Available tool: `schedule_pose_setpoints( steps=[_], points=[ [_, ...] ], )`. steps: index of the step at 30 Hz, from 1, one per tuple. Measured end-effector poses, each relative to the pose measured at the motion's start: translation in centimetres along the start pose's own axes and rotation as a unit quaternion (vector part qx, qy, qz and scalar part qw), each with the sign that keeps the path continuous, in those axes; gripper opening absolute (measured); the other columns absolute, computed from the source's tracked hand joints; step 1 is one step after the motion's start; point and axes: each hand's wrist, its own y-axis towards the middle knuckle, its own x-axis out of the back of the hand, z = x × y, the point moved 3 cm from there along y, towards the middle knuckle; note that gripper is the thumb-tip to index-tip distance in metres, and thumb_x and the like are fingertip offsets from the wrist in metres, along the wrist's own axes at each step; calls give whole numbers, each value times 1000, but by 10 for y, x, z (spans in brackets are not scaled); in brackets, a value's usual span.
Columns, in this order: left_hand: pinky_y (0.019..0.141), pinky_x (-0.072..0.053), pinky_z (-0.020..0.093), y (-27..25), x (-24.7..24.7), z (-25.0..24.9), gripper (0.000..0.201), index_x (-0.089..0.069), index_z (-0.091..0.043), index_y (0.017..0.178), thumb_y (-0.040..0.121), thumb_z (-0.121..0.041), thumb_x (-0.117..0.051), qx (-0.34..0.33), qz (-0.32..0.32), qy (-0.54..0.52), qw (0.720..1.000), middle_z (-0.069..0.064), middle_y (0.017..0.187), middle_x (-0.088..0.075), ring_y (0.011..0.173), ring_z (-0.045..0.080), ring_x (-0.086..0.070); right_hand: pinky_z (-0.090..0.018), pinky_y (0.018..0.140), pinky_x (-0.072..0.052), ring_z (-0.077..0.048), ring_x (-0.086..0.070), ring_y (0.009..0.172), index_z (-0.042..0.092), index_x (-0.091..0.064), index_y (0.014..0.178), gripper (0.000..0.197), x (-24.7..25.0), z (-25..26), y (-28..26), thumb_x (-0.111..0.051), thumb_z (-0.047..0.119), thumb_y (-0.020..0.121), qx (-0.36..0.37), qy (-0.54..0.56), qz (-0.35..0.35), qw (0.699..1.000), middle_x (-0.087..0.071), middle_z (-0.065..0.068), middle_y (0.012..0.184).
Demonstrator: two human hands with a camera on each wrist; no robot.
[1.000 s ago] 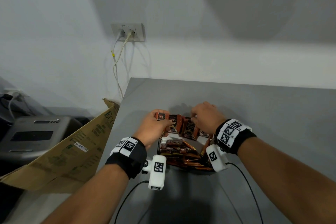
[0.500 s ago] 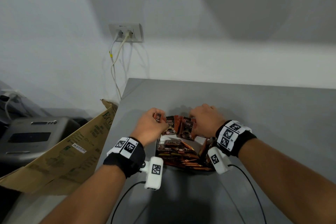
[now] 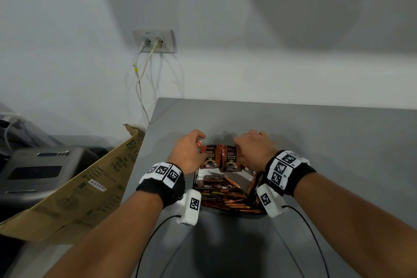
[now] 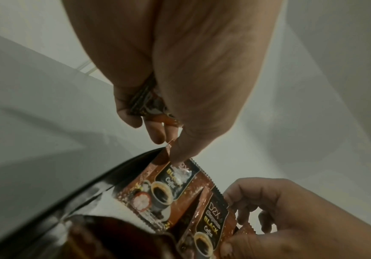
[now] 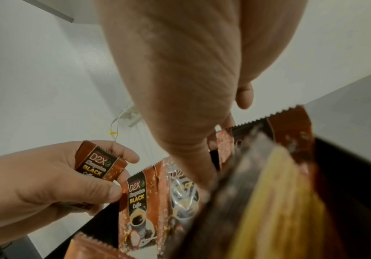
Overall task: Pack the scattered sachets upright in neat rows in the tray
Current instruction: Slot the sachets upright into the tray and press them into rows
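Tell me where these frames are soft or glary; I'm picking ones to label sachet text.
Head view: sharp, evenly lit, hands shadowing the table. Left wrist view: sachet print legible, glare on the tray rim. Right wrist view: left hand and its sachet crisp, the nearest sachet blurred.

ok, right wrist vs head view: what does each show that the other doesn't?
Only the right wrist view: the sachet the left hand holds, label readable, fingers curled round it; from the head view that hand's back hides most of it.

Only the head view: the heap of loose sachets lying flat in the tray, the grey table, the cardboard box.

Both: the upright sachets at the tray's far end, the right hand on them, and the wall socket.
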Motion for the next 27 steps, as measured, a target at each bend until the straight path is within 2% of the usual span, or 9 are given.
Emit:
schedule_pose_setpoints(
  steps=[3, 5, 8, 11, 15, 18, 22, 27],
  points=[
    [72, -51, 22, 1, 0, 0, 47, -54, -21, 128, 87, -10, -72, -4, -6, 0, 1000, -1, 105, -62, 89, 13, -62, -37, 92, -42, -19, -52, 97, 25, -57, 106, 30, 1, 0, -1, -71, 41, 84, -7, 24, 6, 1000, -63, 3, 101],
    [69, -49, 19, 0, 1, 1, 45, -55, -21, 126, 86, -10, -73, -2, -13, -8, 1000, -2, 102, -61, 86, 11, -61, -37, 92, -42, -20, -53, 105, 25, -58, 115, 43, 5, -4, -4, -75, 44, 80, -27, 67, 12, 997, -62, 3, 107],
    [72, -51, 22, -3, 3, 2, 45, -55, -21, 125, 85, -10, -73, -6, -14, -15, 1000, -4, 101, -60, 85, 10, -60, -39, 94, -48, -19, -49, 112, 25, -54, 127, 62, 9, -19, -11, -81, 43, 74, -62, 110, 22, 992, -58, 3, 119],
    [78, -53, 27, -6, 4, 2, 47, -55, -20, 126, 84, -10, -74, -18, -20, 2, 1000, -3, 102, -59, 88, 13, -60, -39, 91, -52, -17, -48, 107, 26, -50, 123, 67, 6, -35, -21, -86, 39, 69, -84, 106, 47, 990, -52, 5, 115],
    [85, -53, 29, -4, 1, -4, 53, -54, -21, 128, 82, -8, -75, -37, -23, 37, 998, -1, 110, -60, 98, 17, -59, -31, 79, -49, -17, -52, 94, 23, -49, 112, 56, -1, -44, -31, -87, 33, 72, -83, 109, 49, 989, -52, 5, 104],
    [90, -55, 34, -2, -3, -8, 55, -53, -23, 129, 81, -8, -75, -45, -17, 58, 997, 0, 115, -59, 102, 19, -59, -33, 73, -53, -17, -57, 87, 23, -50, 104, 43, -5, -45, -32, -82, 29, 77, -78, 120, 46, 989, -53, 5, 98],
    [86, -52, 30, 0, -6, -8, 53, -53, -21, 129, 82, -7, -74, -45, -9, 63, 997, 0, 113, -59, 100, 18, -59, -34, 70, -55, -17, -59, 81, 22, -57, 97, 16, -4, -43, -27, -69, 16, 86, -63, 109, 17, 992, -60, 2, 93],
    [85, -52, 29, 0, -7, -6, 51, -54, -20, 129, 83, -6, -73, -45, -11, 63, 997, 1, 113, -60, 99, 18, -59, -38, 73, -57, -18, -59, 81, 22, -60, 93, 14, -4, -43, -23, -61, 9, 89, -72, 115, 9, 991, -59, 1, 92]
  ],
)
